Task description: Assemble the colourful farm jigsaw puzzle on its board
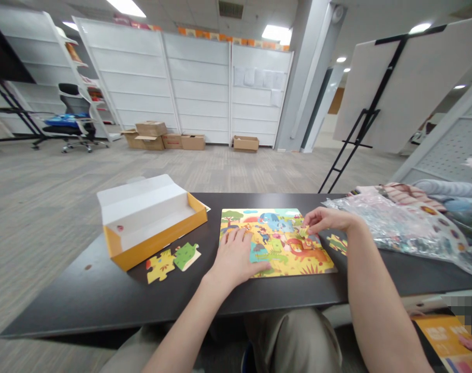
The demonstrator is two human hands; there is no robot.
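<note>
A colourful jigsaw puzzle (276, 243) with cartoon animals lies flat on the dark table in front of me. My left hand (236, 257) rests on its left side, palm down with fingers and thumb spread. At the right edge, my right hand (323, 220) pinches a small yellow-green puzzle piece (303, 231) against the picture; the fingertips partly hide it. Just right of the puzzle lies another puzzle piece (337, 243), partly behind my right forearm. On the left, a yellow piece (160, 266) and a green piece (186, 256) lie side by side.
A yellow box (158, 241) with a white inside and raised flap stands at the table's left. Clear plastic packaging (391, 220) and folded fabrics cover the right end. The table (84, 298) ends close to my knees. Behind are cardboard boxes (150, 137) and white shelving.
</note>
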